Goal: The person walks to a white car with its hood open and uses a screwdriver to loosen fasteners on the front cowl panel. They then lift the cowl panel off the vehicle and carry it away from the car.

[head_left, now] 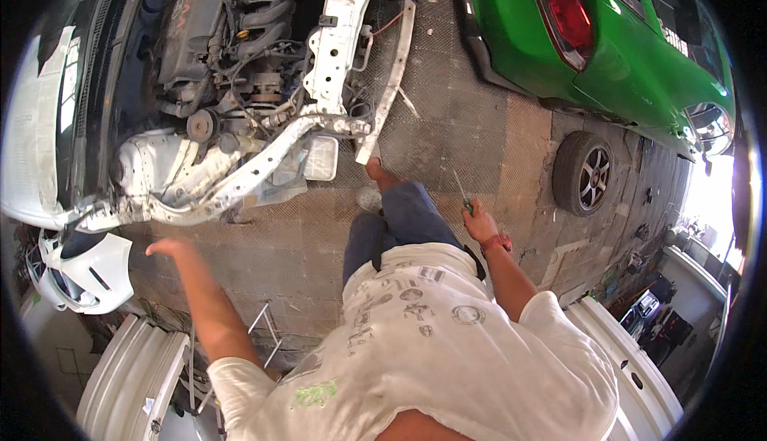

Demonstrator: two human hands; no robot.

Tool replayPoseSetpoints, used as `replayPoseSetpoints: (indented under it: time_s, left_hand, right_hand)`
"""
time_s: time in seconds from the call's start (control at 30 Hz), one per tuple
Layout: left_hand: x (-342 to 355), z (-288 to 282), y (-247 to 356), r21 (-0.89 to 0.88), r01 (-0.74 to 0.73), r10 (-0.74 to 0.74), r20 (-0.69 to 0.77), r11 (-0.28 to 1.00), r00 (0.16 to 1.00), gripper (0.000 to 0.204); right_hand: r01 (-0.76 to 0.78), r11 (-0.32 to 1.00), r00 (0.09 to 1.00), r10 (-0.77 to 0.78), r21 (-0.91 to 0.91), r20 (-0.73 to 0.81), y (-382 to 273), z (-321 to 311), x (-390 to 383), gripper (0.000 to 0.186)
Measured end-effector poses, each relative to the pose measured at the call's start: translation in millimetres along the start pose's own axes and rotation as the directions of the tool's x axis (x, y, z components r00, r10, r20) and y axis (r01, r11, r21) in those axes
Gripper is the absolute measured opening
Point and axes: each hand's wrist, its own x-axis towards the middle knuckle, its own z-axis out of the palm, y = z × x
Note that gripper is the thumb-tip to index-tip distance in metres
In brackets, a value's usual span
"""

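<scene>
I look straight down my own body: white printed shirt and dark blue trousers, one foot forward on the paved floor. My right hand (478, 219) is shut on a thin screwdriver (462, 192) with a green handle, its shaft pointing up and away. My left hand (169, 248) is stretched out to the side with nothing in it, fingers loosely spread, a little below the stripped white car front (264, 157). The car's engine (240, 25) lies exposed, with no bumper or hood in place.
A green car (615, 49) stands at the upper right, with a loose wheel (583, 173) leaning by it. White body panels (92, 273) lie at the left and bottom corners. A small metal stand (268, 333) is beside my left arm.
</scene>
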Motion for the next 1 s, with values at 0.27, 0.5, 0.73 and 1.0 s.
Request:
replayPoseSetpoints:
  time_s: [0.27,0.5,0.73,1.0]
  left_hand:
    - [-214,-260,-143,0.463,-0.830,-0.397,0.730,-0.311,0.556,0.069]
    - [-361,-414,-226,0.918,-0.385,-0.766,0.181,-0.093,0.617,0.069]
    - [-358,-455,-265,0.991,-0.059,-0.597,0.121,0.124,0.793,0.073]
    - [-437,-278,-284,0.929,-0.120,-0.365,0.253,0.349,0.896,0.074]
  right_hand:
    - [0.090,0.996,0.996,-0.090,0.002,0.014,31,-1,-12,0.049]
    - [0.032,0.995,0.997,-0.025,-0.094,0.075,77,-28,-17,0.054]
    - [0.140,0.983,0.989,-0.133,-0.118,0.071,103,-85,34,0.052]
    - [0.286,0.958,0.958,-0.286,-0.003,-0.035,154,-183,119,0.052]
